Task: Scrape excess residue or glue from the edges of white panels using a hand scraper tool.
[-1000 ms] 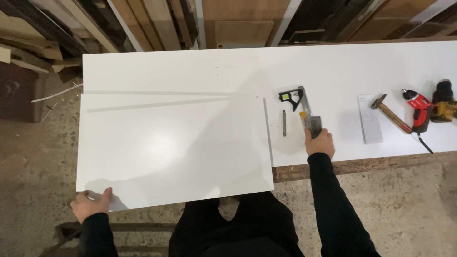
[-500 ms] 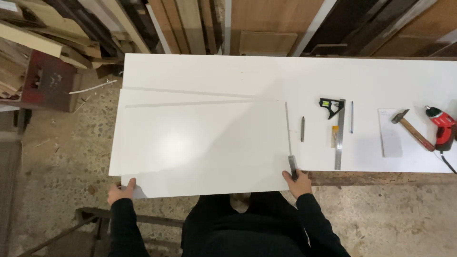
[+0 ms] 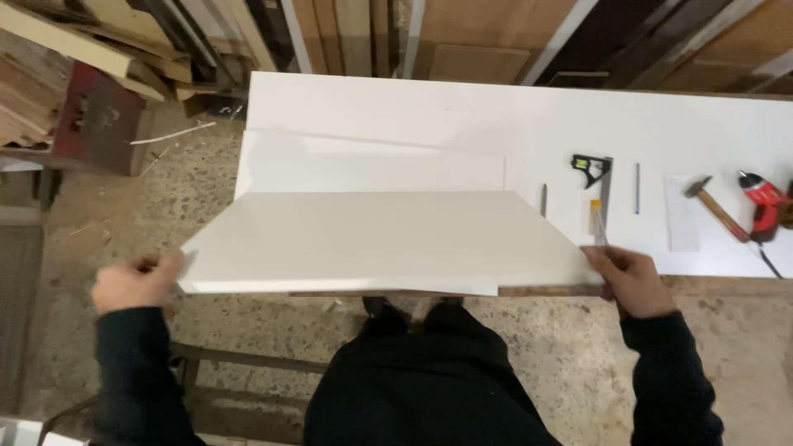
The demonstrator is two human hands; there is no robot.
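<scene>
1. Two hands held one big white board (image 3: 372, 239) by its near corners, and its near edge was tipped up off the white table (image 3: 512, 116).
2. The left hand (image 3: 136, 285) was closed on the board's near left corner. That hand looked blurry, so I could not see each finger.
3. The right hand (image 3: 632, 277) was closed on the board's near right corner, with its fingers wrapped over the edge.
4. The board lay across the left part of the table, and its near edge stuck out past the table's front.
5. A second white board (image 3: 372, 161) lay flat on the table, just behind the tipped one.
6. A metal square with a black head (image 3: 599, 177) lay on the table, near the right hand.
7. A pencil (image 3: 543, 200) lay just left of the square, and a thin rod (image 3: 637, 187) lay just right of it.
8. A sheet of paper (image 3: 681, 215) lay farther right, with a hammer (image 3: 714, 206) touching its edge.
9. A red drill (image 3: 764, 202) sat at the far right end of the table.
10. Wooden planks (image 3: 74, 49) were piled on the floor at the far left.
</scene>
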